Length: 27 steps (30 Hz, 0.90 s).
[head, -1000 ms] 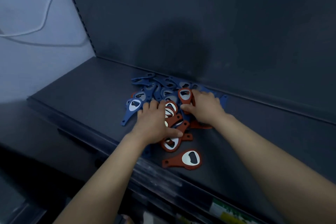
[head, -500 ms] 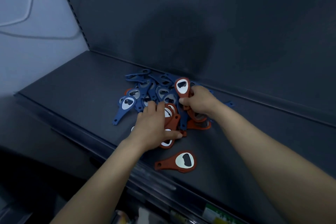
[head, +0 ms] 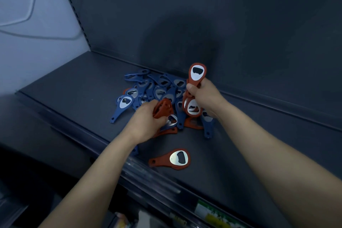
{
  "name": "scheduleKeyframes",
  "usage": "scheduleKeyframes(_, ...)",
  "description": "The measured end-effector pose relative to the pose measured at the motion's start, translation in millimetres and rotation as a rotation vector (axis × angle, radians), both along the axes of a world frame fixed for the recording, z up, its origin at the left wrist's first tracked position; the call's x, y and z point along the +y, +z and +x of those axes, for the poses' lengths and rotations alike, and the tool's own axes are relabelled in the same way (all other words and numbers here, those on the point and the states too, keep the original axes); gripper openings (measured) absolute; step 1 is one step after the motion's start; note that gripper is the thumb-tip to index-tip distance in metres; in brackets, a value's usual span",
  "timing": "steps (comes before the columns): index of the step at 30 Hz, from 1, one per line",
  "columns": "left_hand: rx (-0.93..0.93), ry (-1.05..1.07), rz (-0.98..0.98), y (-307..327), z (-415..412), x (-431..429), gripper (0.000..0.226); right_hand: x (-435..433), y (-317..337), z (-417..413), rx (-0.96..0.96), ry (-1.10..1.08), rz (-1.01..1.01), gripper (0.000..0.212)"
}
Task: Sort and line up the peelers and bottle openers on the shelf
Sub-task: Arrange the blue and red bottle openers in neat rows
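— Many blue bottle openers (head: 159,89) overlap in a heap on the dark shelf (head: 74,87), too tangled to count. A blue opener (head: 123,105) at the heap's eight o'clock edge lies whole, with a teardrop head, a metal insert and its handle tip pointing to seven.
— And the left hand (head: 146,122)?
— Its fingers are curled round a bunch of red bottle openers (head: 162,109), blurred and seen edge-on. The palm hides their handles. More openers lie partly covered beneath it.
— The right hand (head: 203,96)?
— It is at the heap's three o'clock, fist closed round several red ones. The upright red opener (head: 197,74) points its head to twelve, its metal insert facing the camera. A second red opener (head: 192,107) shows its head below the fist. The fingers cover both handles.
— Anything lying apart?
— A single red opener (head: 174,159) lies flat at the heap's six o'clock, near the shelf's front edge, handle to nine. The label (head: 209,211) on the edge strip is unreadable.
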<state>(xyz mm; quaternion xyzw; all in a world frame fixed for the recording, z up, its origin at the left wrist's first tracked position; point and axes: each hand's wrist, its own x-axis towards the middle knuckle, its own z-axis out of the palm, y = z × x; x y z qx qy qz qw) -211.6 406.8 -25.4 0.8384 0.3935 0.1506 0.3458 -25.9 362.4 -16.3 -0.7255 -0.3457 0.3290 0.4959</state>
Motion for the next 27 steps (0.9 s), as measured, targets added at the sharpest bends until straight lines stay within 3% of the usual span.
scheduleKeyframes(4,-0.183,0.034,-0.078,12.9,11.9,-2.6,0.017,-8.4,9.3,4.6,0.148,-0.093,0.033,0.008)
scheduleKeyframes(11,-0.437,-0.011,-0.591,21.5,70.3,-30.6,0.016,-64.5,20.1,28.5,0.396,-0.25,0.096,0.006)
scheduleKeyframes(14,-0.408,-0.119,-0.682,18.6,98.8,-46.1,0.017,-100.4,19.2,43.0,0.428,-0.365,0.128,0.01)
scheduleKeyframes(21,-0.201,-0.364,-0.673,11.1,160.6,-106.3,0.036,-184.9,14.0,68.5,0.491,-0.568,0.168,0.016)
scheduleKeyframes(27,-0.107,-0.441,-0.703,12.2,201.8,-162.7,0.024,-246.3,12.5,101.3,0.579,-0.62,0.217,0.016)
